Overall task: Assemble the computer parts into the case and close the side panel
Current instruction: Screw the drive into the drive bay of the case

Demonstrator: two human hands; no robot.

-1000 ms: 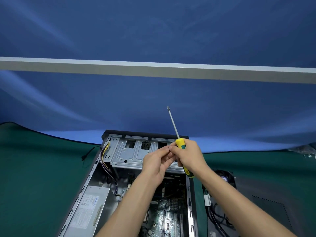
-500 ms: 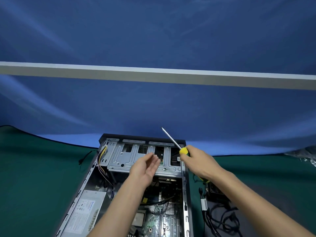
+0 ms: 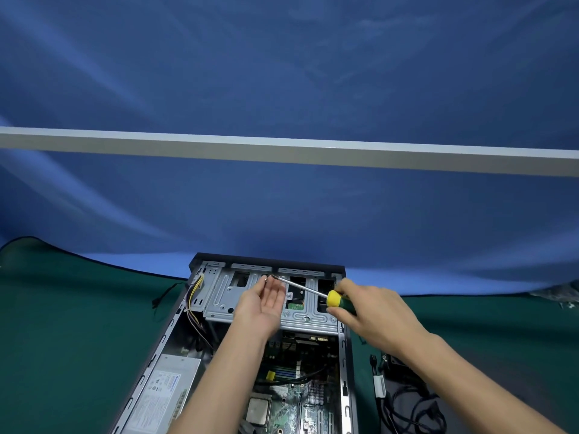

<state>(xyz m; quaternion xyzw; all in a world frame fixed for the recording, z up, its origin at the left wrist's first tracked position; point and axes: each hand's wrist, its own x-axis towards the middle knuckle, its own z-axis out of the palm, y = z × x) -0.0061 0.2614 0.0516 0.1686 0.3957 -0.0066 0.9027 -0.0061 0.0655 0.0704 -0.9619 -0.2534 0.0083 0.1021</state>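
The open computer case (image 3: 175, 321) lies flat on the green mat, its motherboard (image 3: 294, 399) and power supply (image 3: 163, 399) visible inside. At its far end sits the silver drive cage (image 3: 225, 292). My right hand (image 3: 372, 311) grips the yellow-and-green handle of a screwdriver (image 3: 336, 300); its shaft points left, and the tip is at the fingertips of my left hand (image 3: 266, 303). My left hand is held palm up over the cage with its fingers straight. Something small and metallic shows at the tip; I cannot tell if it is a screw.
A green mat (image 3: 69, 339) covers the table, with a blue cloth backdrop (image 3: 282, 214) behind the case. Black cables and a dark part (image 3: 404, 399) lie to the right of the case. A thin black cable (image 3: 163, 292) lies left of it.
The screwdriver has swung down from pointing upward to lying nearly level, tip to the left. My left hand left the handle, opened palm up and now meets the tip over the drive cage.
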